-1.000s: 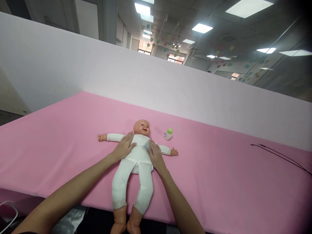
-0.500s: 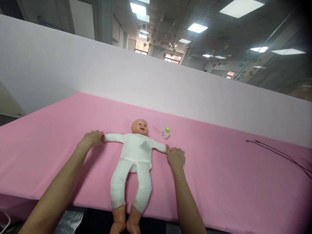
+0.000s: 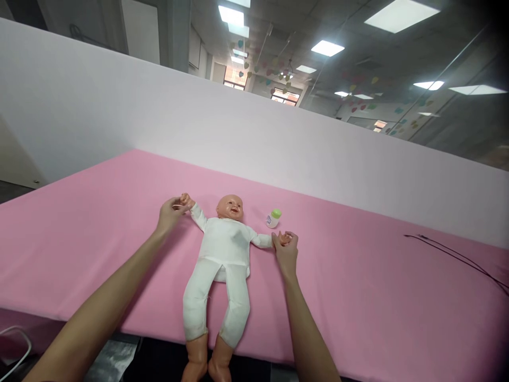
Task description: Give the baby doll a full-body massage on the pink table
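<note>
The baby doll [image 3: 225, 249] is held by its two small hands, each one gripped in curled fingers of the left hand [image 3: 172, 215] and the right hand [image 3: 285, 255].

A long surface [image 3: 358, 297] covered in pink cloth runs across the scene, backed by a tall white partition [image 3: 278, 138]. Beyond it, a long room ends in bright windows [image 3: 234, 79] at the far end. Flat rectangular ceiling lights [image 3: 400, 16] shine from a dark ceiling [image 3: 358, 61], with small colourful paper hearts [image 3: 284, 77] hanging below. A glass wall [image 3: 457, 116] runs along the right, and grey floor [image 3: 16, 184] shows at the left.
</note>
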A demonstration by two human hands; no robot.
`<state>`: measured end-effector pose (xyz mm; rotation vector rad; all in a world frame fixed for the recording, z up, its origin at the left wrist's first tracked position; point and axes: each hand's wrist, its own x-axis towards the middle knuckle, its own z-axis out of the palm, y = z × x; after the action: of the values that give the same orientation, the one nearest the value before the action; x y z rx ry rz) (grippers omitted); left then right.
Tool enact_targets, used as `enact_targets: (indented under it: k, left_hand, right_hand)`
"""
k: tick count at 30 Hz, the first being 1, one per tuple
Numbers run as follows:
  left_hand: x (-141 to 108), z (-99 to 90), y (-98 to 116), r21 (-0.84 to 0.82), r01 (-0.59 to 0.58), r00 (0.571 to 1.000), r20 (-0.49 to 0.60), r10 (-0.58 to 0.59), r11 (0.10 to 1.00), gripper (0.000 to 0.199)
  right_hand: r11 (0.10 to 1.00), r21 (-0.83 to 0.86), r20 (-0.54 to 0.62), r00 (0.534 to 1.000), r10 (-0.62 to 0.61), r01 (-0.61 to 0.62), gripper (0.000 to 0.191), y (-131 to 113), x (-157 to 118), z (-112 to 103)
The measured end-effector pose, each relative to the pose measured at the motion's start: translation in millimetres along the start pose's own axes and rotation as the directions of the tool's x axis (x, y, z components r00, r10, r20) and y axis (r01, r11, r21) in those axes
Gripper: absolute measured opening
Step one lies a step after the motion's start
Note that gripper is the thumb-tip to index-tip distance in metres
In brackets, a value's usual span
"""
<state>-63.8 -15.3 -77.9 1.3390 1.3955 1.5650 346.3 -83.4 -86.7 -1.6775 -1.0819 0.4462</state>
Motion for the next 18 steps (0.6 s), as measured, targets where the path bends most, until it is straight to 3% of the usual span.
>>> enact_targets:
  k: [3,6,12,15,18]
  left_hand:
    - [-11,31.1,-16,-0.086,-0.026,1.0,-0.009,0.025,0.996,0.044]
    - [-19,44.2,-25,-0.156,-0.056,0.996,0.066,0.067,0.986,0.048]
    - [-19,39.4,-16,-0.22,-0.008,0.983,0.18,0.049,0.976,0.056]
    - [-16,38.5,-15,-0.249,-0.011,0.972,0.224,0.068,0.968,0.056]
    - [-10,42.0,-20,-0.173,0.048,0.976,0.216,-0.009,0.984,0.056]
  right_hand:
    - [0.957,0.289,0.015,0.999,0.037,-0.04,0.08,5,-2,19]
    - [0.951,0.309,0.067,0.997,-0.045,0.022,0.08,10,-6,32]
    - [0.925,0.346,0.048,0.982,-0.185,0.157,0.075,5,-13,41]
    - [0.909,0.396,0.045,0.987,-0.157,0.127,0.078,-2,-12,47]
    - [0.937,0.324,0.066,0.985,-0.157,0.128,0.063,-10,-5,53]
